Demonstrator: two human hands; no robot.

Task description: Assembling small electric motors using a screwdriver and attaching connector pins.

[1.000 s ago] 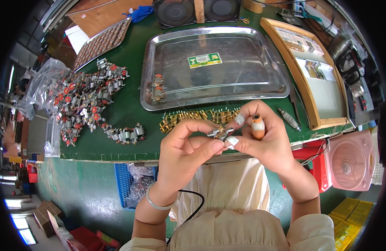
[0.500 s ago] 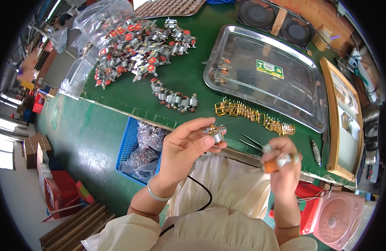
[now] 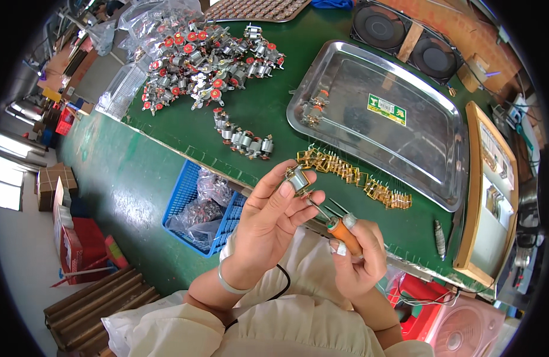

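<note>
Between the thumb and fingers of my left hand point(image 3: 265, 217) is a small silver motor-like part point(image 3: 297, 179) with a gold-coloured frame at its edge. My right hand point(image 3: 363, 259) grips an orange-handled screwdriver point(image 3: 344, 235), its thin shaft reaching up to the underside of that part; whether the tip touches it I cannot tell. Dark tweezers point(image 3: 340, 206) also stick out from the right fingers beside the shaft. Beyond my hands, a row of gold-coloured brackets point(image 3: 351, 172) with thin pins lies on the green table. Farther left is a short curved row of similar silver parts point(image 3: 246, 141).
A steel tray point(image 3: 393, 140) holds a few parts at its left edge. A heap of silver parts with red discs point(image 3: 212, 65) covers the far left. A wooden frame point(image 3: 473, 262) and a grey-handled tool point(image 3: 439, 239) are at right. Below the table edge stands a blue basket point(image 3: 185, 193).
My right hand has come left and up to my left hand, bringing the screwdriver to the silver part. The part has been turned in my left fingers. The view has shifted slightly.
</note>
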